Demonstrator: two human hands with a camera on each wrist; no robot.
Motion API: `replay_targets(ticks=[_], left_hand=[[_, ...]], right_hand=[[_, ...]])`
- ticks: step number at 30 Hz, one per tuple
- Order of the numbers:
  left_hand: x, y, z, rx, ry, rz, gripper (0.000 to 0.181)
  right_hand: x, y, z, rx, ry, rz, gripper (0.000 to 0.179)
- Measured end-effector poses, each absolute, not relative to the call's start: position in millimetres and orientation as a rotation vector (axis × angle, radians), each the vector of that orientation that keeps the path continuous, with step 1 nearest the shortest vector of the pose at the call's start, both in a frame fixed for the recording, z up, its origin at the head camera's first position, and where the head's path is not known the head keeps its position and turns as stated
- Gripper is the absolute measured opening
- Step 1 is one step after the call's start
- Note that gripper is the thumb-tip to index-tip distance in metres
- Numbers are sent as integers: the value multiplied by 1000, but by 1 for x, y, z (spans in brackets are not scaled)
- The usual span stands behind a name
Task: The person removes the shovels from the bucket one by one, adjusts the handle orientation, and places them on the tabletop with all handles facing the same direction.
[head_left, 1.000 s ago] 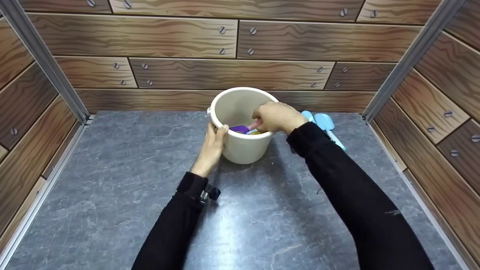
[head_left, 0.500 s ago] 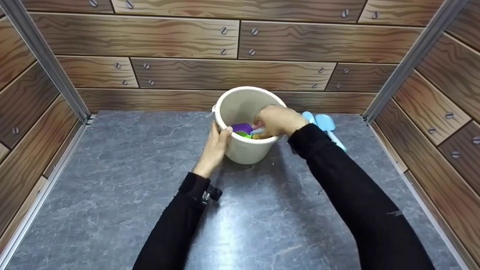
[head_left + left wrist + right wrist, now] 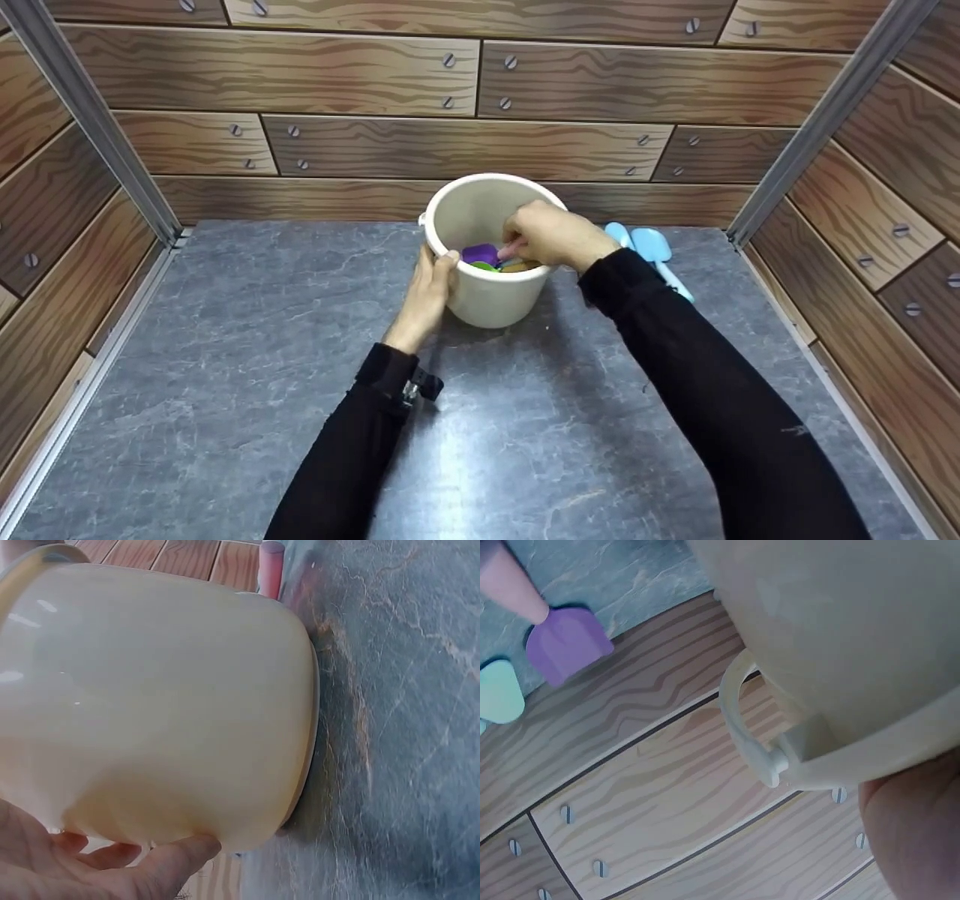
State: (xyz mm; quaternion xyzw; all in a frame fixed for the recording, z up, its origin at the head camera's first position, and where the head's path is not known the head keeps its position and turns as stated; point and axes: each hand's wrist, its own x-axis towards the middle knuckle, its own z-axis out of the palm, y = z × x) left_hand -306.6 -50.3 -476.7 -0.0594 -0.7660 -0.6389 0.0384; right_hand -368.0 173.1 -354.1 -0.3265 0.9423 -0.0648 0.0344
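Note:
A cream bucket [image 3: 491,304] stands upright at the back of the floor. My left hand [image 3: 427,296] holds its near-left side, thumb at the rim and fingers along the outer wall; the left wrist view shows fingertips against the wall [image 3: 165,690]. My right hand [image 3: 551,232] reaches over the near-right rim, its curled fingers pinching the pink handle [image 3: 512,247] of a toy shovel with a purple blade [image 3: 480,254]. A green piece [image 3: 482,266] and a tan-yellow piece [image 3: 519,266] lie beside it in the bucket. The lower contents are hidden by the wall.
Right of the bucket lie light blue toy shovels [image 3: 651,246], partly behind the right sleeve. In the right wrist view, a purple shovel [image 3: 568,641] with pink handle and a mint-coloured one [image 3: 501,692] lie outside it. Wood-patterned walls [image 3: 465,146] enclose the grey floor [image 3: 262,300].
My right hand dipped lower among the pieces, then rose a little with the pink handle. The bucket tipped slightly toward me and back, and the green piece came into sight. The left hand kept its hold.

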Motion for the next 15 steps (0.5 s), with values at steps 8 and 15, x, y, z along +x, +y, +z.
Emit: replay_targets(ticks=[8, 15], left_hand=[[-305, -52, -476, -172, -2354, -1989, 91], [-307, -50, -478, -172, -2335, -2005, 88]], right_hand=[[-366, 177, -358, -974, 2946, -424, 20], [-364, 179, -357, -950, 2970, -499, 17]])
